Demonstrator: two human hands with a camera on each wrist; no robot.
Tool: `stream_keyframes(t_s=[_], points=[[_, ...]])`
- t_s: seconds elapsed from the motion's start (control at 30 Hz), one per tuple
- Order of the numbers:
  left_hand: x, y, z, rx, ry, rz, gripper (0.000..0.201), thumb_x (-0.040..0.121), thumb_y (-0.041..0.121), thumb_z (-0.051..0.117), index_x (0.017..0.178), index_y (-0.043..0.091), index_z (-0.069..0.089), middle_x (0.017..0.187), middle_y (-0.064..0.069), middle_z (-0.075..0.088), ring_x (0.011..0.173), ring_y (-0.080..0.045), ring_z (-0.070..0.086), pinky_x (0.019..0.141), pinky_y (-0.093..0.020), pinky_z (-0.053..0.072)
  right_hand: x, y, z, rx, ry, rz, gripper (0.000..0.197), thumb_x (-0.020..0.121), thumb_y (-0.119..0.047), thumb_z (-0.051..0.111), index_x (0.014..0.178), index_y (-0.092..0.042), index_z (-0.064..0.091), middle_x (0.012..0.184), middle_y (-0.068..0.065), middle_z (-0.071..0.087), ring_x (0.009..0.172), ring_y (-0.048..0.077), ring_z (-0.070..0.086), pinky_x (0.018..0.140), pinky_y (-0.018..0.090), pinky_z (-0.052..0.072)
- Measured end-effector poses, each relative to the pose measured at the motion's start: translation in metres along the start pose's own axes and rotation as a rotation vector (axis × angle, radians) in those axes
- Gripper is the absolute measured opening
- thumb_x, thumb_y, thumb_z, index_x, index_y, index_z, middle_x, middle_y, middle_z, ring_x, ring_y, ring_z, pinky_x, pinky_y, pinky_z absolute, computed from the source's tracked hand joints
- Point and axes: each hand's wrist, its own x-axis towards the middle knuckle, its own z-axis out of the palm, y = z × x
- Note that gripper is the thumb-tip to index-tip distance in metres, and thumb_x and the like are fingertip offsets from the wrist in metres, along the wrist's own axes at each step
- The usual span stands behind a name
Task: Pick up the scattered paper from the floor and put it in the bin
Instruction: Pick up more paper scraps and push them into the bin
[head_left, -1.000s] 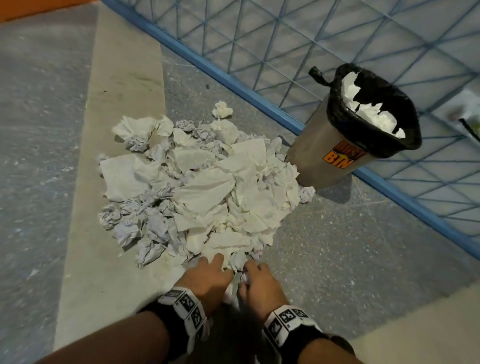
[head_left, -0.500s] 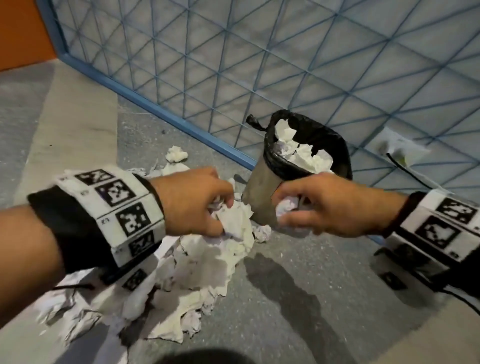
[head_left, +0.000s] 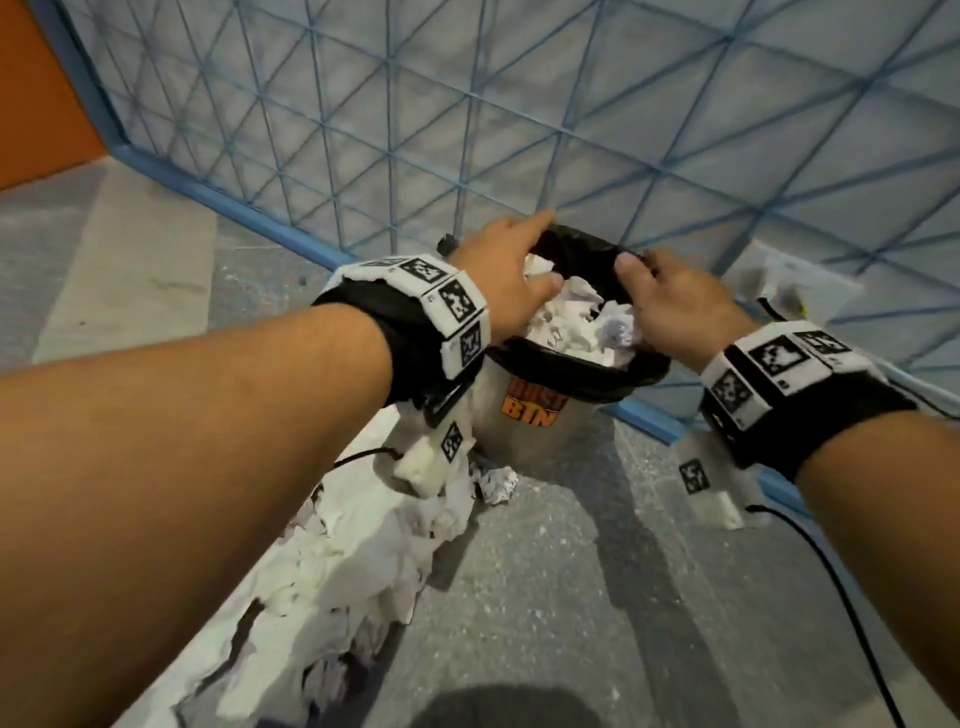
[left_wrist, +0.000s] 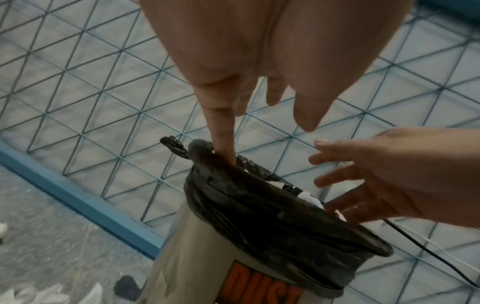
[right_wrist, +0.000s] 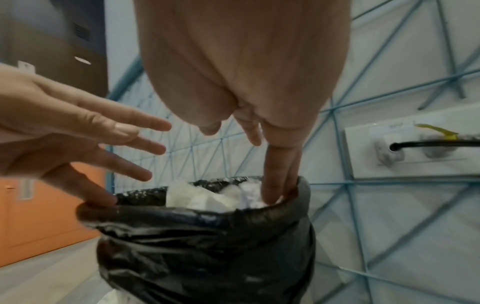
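1. My left hand (head_left: 506, 265) hangs over the near-left rim of the beige cylindrical bin (head_left: 524, 426) lined with a black plastic bag (head_left: 597, 366); its fingers are straight and spread, holding nothing, with one fingertip (left_wrist: 224, 152) touching the bag's rim.
2. My right hand (head_left: 670, 301) is over the right side of the same rim, fingers straight and released, two fingertips (right_wrist: 272, 193) dipping just inside the liner against the paper there.
3. Crumpled white paper in the bin (head_left: 576, 322) lies between my two hands and fills the bin up to the rim.
4. The heap of crumpled white paper on the floor (head_left: 353, 561) lies below my left forearm, just beside the bin's base; one small grey-white paper ball (head_left: 496, 483) sits at its edge, nearest the bin.
5. The bin bears orange lettering (head_left: 532, 408) on the side facing me.
6. A blue wire-mesh panel (head_left: 467, 104) stands beyond both hands, behind the bin.
7. A white wall socket plate (right_wrist: 413, 148) with a black cable is to the right of my right hand.
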Motion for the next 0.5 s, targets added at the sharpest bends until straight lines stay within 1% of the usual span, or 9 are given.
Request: stream_keyframes(t_s=[0.07,0.13,0.17,0.2,0.27,0.33,0.4,0.47,0.5], points=[[-0.019,-0.012,-0.016,-0.045,0.092,0.018,0.051,0.091,0.037,0.053,0.139,0.028,0.040,0.141,0.002,0.047,0.125,-0.015,0.049,0.102,-0.028,0.037,-0.011,-0.004,-0.006,-0.020,0.162,-0.138,0.041,0.098,-0.039,0.037,0.120,-0.009,0.055,0.125,0.022,0.057,0.117,0.037,0.051,0.095,0.037,0.038],[-0.046,-0.030,-0.034,-0.041,0.155,0.021,0.035,0.088,0.039,0.057,0.121,0.027,0.058,0.117,0.005,0.060,0.101,-0.014,0.061,0.089,-0.027,0.046,-0.029,-0.015,-0.007,0.023,0.317,-0.290,0.036,0.095,-0.033,0.046,0.118,-0.009,0.059,0.120,0.018,0.059,0.111,0.033,0.054,0.093,0.035,0.039],[-0.061,-0.041,-0.042,-0.013,0.140,0.026,0.028,0.086,0.039,0.059,0.110,0.025,0.063,0.103,0.007,0.062,0.090,-0.014,0.062,0.083,-0.027,0.048,-0.042,-0.023,-0.003,0.045,0.349,-0.374,0.033,0.092,-0.032,0.050,0.115,-0.010,0.060,0.115,0.015,0.060,0.105,0.029,0.057,0.090,0.033,0.040],[-0.077,-0.053,-0.049,0.035,0.078,0.029,0.024,0.085,0.040,0.060,0.103,0.024,0.065,0.094,0.009,0.061,0.084,-0.014,0.062,0.078,-0.027,0.049,-0.056,-0.032,0.004,0.059,0.340,-0.461,0.030,0.091,-0.031,0.053,0.110,-0.011,0.062,0.109,0.013,0.061,0.097,0.026,0.058,0.086,0.033,0.043],[-0.111,-0.081,-0.054,0.171,-0.144,-0.012,0.023,0.085,0.042,0.060,0.098,0.024,0.066,0.088,0.010,0.061,0.082,-0.014,0.061,0.072,-0.024,0.045,-0.086,-0.051,0.024,0.046,0.186,-0.664,0.023,0.089,-0.032,0.055,0.101,-0.014,0.063,0.097,0.006,0.061,0.085,0.021,0.058,0.077,0.035,0.048],[-0.145,-0.113,-0.049,0.315,-0.348,-0.073,0.026,0.085,0.043,0.059,0.103,0.024,0.065,0.096,0.005,0.064,0.084,-0.013,0.057,0.072,-0.021,0.039,-0.111,-0.066,0.054,-0.098,-0.106,-0.811,0.025,0.089,-0.039,0.052,0.099,-0.018,0.062,0.094,0.002,0.059,0.084,0.019,0.057,0.075,0.031,0.047],[-0.177,-0.141,-0.034,0.417,-0.504,-0.144,0.034,0.085,0.046,0.058,0.113,0.025,0.060,0.111,0.002,0.061,0.094,-0.016,0.057,0.079,-0.024,0.044,-0.128,-0.074,0.087,-0.290,-0.431,-0.800,0.032,0.090,-0.045,0.050,0.112,-0.023,0.057,0.108,0.000,0.056,0.097,0.020,0.056,0.081,0.030,0.046],[-0.207,-0.166,-0.017,0.455,-0.608,-0.248,0.046,0.083,0.050,0.057,0.123,0.028,0.050,0.123,-0.001,0.052,0.109,-0.022,0.054,0.089,-0.034,0.048,-0.140,-0.078,0.123,-0.451,-0.711,-0.677,0.044,0.090,-0.047,0.051,0.128,-0.025,0.045,0.125,0.004,0.046,0.109,0.027,0.053,0.089,0.038,0.047],[-0.220,-0.176,-0.007,0.463,-0.634,-0.299,0.052,0.082,0.052,0.057,0.127,0.029,0.044,0.127,-0.002,0.047,0.113,-0.025,0.051,0.090,-0.038,0.048,-0.145,-0.079,0.138,-0.501,-0.798,-0.616,0.052,0.088,-0.047,0.053,0.133,-0.026,0.038,0.131,0.006,0.041,0.112,0.030,0.051,0.090,0.042,0.047]])
